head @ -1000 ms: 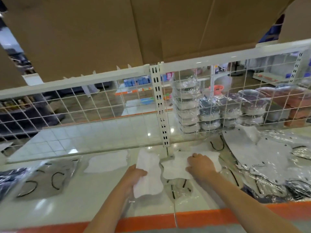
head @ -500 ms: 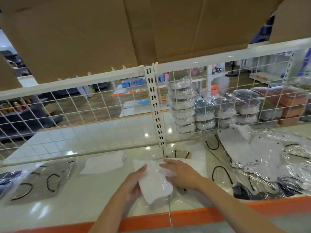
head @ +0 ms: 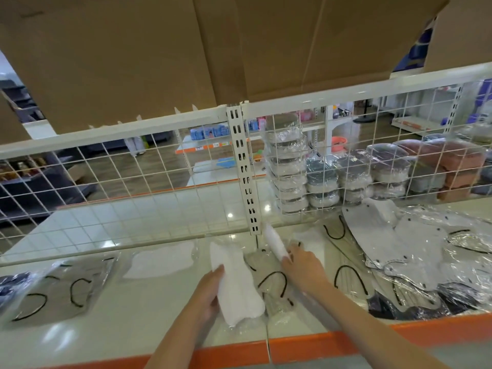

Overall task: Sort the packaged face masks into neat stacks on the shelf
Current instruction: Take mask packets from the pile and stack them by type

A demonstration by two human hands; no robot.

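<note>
My left hand (head: pixel 210 294) holds a packaged white face mask (head: pixel 235 284) by its left edge, just above the shelf (head: pixel 133 310). My right hand (head: pixel 303 267) pinches a second white packaged mask (head: pixel 275 242) that stands on edge near the slotted upright (head: pixel 243 171). Under and between my hands lie clear packets with black ear loops (head: pixel 271 280). One white mask packet (head: pixel 162 261) lies flat to the left. Grey-and-black packets (head: pixel 56 291) sit at the far left. A loose heap of grey and white packets (head: pixel 415 249) fills the right side.
A white wire grid (head: pixel 119 182) backs the shelf, with stacked wrapped masks (head: pixel 290 166) behind it on the right. Cardboard boxes (head: pixel 186 49) overhang from the shelf above. An orange strip (head: pixel 319 347) marks the front edge.
My hands have parted. The left one keeps the white mask packet. The right one has moved back toward the upright and lifted a second white packet on edge.
</note>
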